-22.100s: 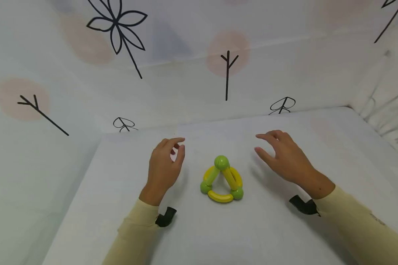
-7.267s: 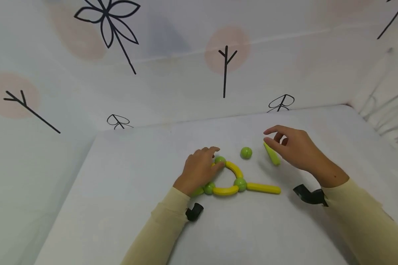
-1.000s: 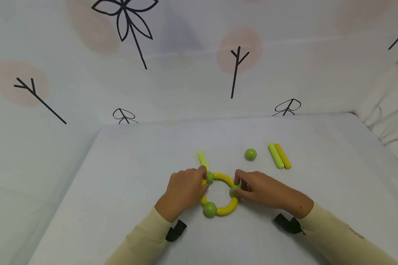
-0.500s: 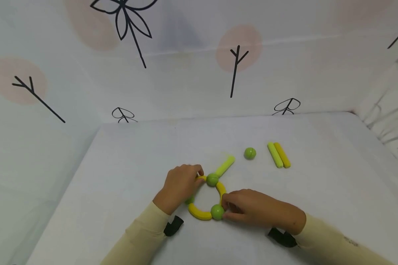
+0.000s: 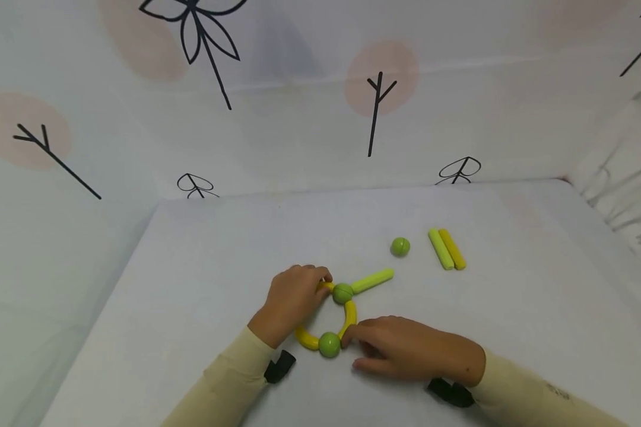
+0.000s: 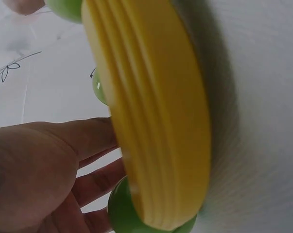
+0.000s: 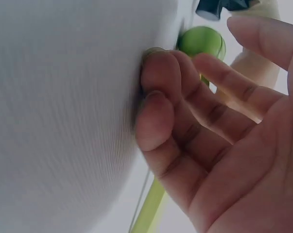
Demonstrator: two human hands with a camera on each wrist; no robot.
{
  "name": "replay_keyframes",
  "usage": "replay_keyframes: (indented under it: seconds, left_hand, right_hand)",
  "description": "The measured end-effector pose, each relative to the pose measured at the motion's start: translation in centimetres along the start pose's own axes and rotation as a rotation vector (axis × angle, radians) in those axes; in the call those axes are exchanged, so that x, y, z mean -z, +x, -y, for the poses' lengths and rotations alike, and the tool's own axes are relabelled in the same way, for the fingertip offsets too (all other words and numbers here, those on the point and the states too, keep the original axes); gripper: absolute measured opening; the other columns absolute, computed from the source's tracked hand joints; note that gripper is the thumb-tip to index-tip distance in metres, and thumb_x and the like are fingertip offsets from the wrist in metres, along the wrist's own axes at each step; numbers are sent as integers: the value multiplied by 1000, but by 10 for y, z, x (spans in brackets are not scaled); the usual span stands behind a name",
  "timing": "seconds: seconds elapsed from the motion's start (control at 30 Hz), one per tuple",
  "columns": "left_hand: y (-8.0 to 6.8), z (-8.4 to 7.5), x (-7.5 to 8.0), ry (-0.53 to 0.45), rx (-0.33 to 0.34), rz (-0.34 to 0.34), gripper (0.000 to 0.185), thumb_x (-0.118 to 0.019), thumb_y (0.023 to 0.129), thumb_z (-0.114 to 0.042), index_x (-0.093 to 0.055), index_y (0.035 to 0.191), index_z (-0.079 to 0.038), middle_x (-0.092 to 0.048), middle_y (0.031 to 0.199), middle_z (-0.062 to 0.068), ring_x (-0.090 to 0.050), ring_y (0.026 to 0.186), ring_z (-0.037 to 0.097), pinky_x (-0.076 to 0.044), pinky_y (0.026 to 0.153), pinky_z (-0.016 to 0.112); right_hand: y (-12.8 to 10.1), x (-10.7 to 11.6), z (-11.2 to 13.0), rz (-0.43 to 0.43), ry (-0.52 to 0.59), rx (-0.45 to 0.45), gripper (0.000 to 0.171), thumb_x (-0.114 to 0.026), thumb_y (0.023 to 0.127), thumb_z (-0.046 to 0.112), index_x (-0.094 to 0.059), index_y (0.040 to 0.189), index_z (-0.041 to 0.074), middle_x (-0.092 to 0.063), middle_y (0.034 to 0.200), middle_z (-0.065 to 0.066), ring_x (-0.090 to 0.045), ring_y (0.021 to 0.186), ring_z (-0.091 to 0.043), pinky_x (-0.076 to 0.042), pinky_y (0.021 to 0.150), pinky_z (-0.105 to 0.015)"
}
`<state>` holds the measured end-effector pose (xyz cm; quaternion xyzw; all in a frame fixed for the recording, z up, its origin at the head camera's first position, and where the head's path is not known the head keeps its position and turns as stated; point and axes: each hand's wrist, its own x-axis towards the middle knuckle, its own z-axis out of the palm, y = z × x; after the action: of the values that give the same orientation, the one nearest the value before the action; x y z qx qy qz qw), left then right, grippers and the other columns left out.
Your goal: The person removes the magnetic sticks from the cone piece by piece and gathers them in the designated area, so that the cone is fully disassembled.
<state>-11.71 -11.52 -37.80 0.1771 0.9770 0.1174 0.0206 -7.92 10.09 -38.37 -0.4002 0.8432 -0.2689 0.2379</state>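
A flat ring of yellow curved rods joined by green balls lies on the table. My left hand (image 5: 294, 302) pinches a yellow curved rod (image 5: 325, 286) at the ring's upper left, partly covering that side. From the far green ball (image 5: 343, 293) a light-green straight stick (image 5: 373, 280) points right. My right hand (image 5: 406, 350) has its fingertips right at the near green ball (image 5: 329, 344), thumb held apart. The right wrist view shows loosely bent fingers (image 7: 158, 121) with nothing between them and the thumb. In the left wrist view another yellow curved rod (image 6: 156, 111) fills the middle.
Beyond the ring lie a loose green ball (image 5: 400, 247), a light-green stick (image 5: 440, 249) and a yellow stick (image 5: 452, 249) side by side. The white table (image 5: 219, 249) meets a patterned cloth wall (image 5: 299, 148) at the back.
The upright pyramid of 22 seconds ago is a flat ring with loose parts. Within the last second the ring turned clockwise, its stick swinging right; my right hand moved nearer and its thumb left the ball.
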Motion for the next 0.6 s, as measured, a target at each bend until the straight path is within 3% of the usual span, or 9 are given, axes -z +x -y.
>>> replay_keyframes:
  seconds: [0.1,0.17,0.37,0.47,0.6]
  left_hand:
    - [-1,0,-1,8,-14,-24,17,-75,91,-29,-75,105,-20,-73,92,-2,-65,79,15,-52,63,30]
    - [0,-1,-1,7,-21,-40,18,-73,92,-31,-75,105,-20,-73,92,-2,-65,79,16,-52,64,30]
    - [-1,-8,0,16,-29,-47,31,-64,95,-48,-75,107,-21,-74,98,-2,-66,84,20,-51,72,37]
    - [-3,-10,-1,32,-42,-58,35,-65,94,-52,-75,108,-21,-74,98,-4,-65,85,19,-50,75,38]
    - [-6,-13,-2,46,-46,-47,36,-68,91,-51,-75,111,-22,-74,103,-4,-64,90,19,-51,77,39]
  right_hand:
    - [0,6,-3,-65,-4,-10,14,-66,97,28,-67,111,24,-54,80,19,-50,71,2,-45,67,-18]
    - [-1,11,-6,-157,-42,-18,10,-66,97,25,-67,107,24,-58,85,18,-52,75,2,-48,69,-20]
    - [-1,16,-19,-434,-234,-62,20,-71,93,18,-69,112,17,-63,115,3,-60,109,-14,-54,92,-37]
    - [0,18,-25,-466,-282,-69,32,-74,91,17,-68,122,15,-60,131,-7,-58,122,-25,-51,99,-45]
    - [1,18,-32,-403,-292,-65,44,-72,92,18,-62,135,12,-53,147,-11,-53,133,-31,-48,104,-51]
